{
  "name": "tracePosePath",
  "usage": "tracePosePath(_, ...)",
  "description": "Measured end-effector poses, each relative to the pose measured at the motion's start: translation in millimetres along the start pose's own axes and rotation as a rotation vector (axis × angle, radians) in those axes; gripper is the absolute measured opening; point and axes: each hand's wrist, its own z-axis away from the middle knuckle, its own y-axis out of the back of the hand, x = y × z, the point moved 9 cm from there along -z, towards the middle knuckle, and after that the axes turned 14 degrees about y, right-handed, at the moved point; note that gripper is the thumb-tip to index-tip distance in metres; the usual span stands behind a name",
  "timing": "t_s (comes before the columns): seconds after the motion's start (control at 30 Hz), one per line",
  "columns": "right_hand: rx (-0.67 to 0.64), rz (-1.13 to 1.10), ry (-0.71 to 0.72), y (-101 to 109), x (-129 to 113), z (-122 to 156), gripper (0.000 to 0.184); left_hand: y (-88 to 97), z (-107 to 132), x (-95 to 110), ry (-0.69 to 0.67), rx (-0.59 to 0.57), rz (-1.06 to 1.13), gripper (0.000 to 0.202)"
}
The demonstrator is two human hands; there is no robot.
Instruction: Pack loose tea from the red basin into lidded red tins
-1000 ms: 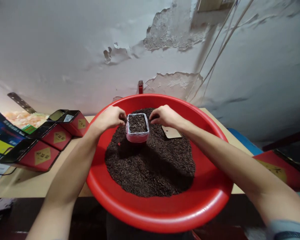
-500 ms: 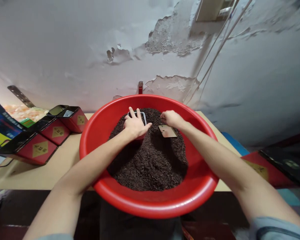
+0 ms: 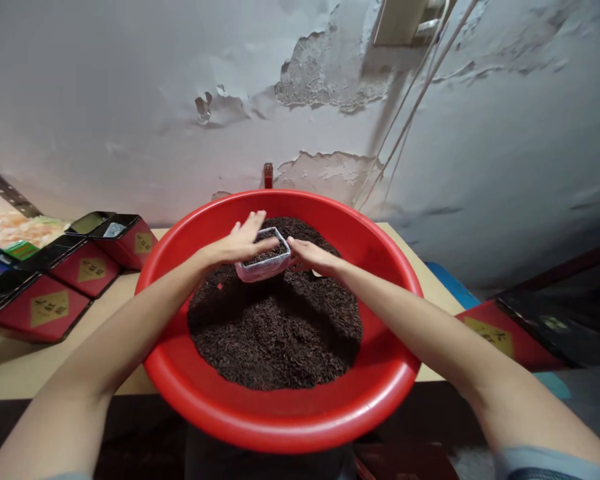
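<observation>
A large red basin (image 3: 280, 437) holds a heap of dark loose tea leaves (image 3: 275, 340). Towards its far side sits a small rectangular tin lined with clear plastic (image 3: 264, 270), with dark leaves inside. My left hand (image 3: 245, 241) lies over the tin's open top, fingers spread and slightly blurred. Against the tin's right wall rests my right hand (image 3: 313, 255), its fingers stretched out towards the rim. Partly hidden beneath my right hand is a flat gold-coloured plate (image 3: 317, 273), lying on the leaves.
Several red-and-black tins with gold labels (image 3: 50, 308) stand on the table (image 3: 115, 310) at the left. Another red-and-black tin (image 3: 510, 333) is at the right. Behind the basin rises a peeling wall (image 3: 155, 100) with cords (image 3: 415, 107) hanging down it.
My left hand has shifted left and turned flatter across the tin. My right hand has moved from above the gold plate to the tin's right side and opened. The view has swung rightward.
</observation>
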Motion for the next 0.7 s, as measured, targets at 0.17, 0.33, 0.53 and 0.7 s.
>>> tracePosePath(0.17, 0.238, -0.346, -0.245, -5.1, 13.1, -5.1, 0.042, -34.9, 26.0, -73.7, 0.632, -0.284, 0.726, 0.085)
tracePosePath(0.33, 0.313, -0.285, -0.09, 15.1, -36.7, -21.2, 0.025, -19.7, 36.2, -69.9, 0.51, -0.159, 1.252, 0.028)
tracePosePath(0.53, 0.436, 0.056, 0.449, 41.8, -113.0, -13.3, 0.021, 87.4, 42.8, -60.4, 0.223, 0.344, 1.212, 0.048)
tracePosePath(0.7, 0.603, -0.023, 0.585, 75.9, -129.3, 3.8, 0.025, 103.9, 62.1, -79.0, 0.179, 0.453, 0.963, 0.069)
